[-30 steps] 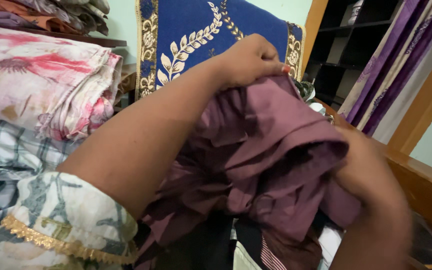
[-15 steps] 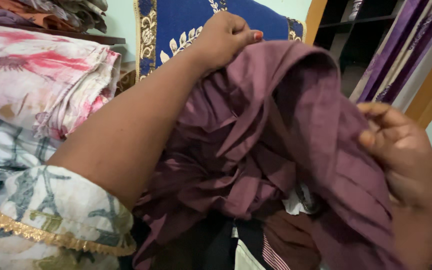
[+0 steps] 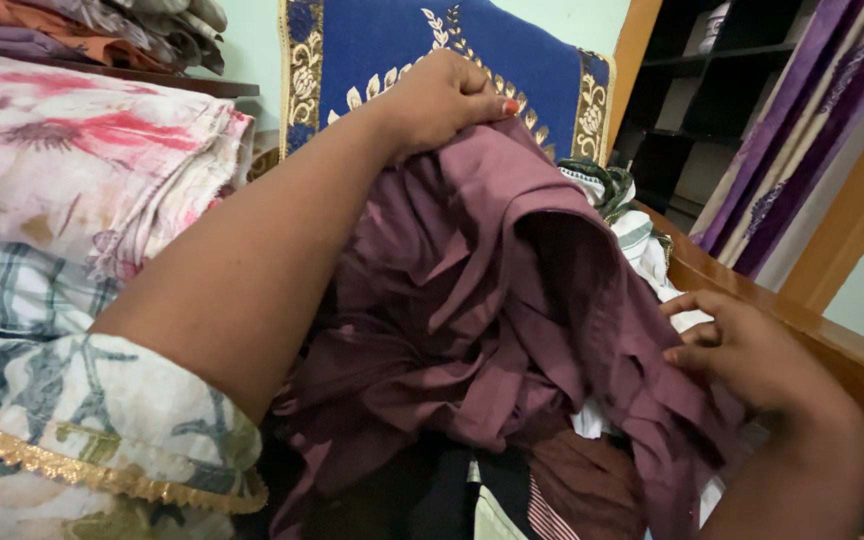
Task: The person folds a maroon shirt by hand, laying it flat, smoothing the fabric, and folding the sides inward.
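Purple cloth [image 3: 492,300] hangs bunched up between the two hands. The left hand [image 3: 442,95] is up high and pinches the top edge of the cloth tight. The right hand [image 3: 742,350] is lower down, with fingers bent and touching the side of the cloth. Behind the left hand stands a blue mat [image 3: 372,40] with gold leaves. Beside the left arm sits a stack of folded sheets [image 3: 72,190].

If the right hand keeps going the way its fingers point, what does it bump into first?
Probably the maroon garment. The right hand has its fingers pointing left, with the fingertips right at the cloth's hanging folds, perhaps already touching. Depth is hard to judge, but nothing else lies between.
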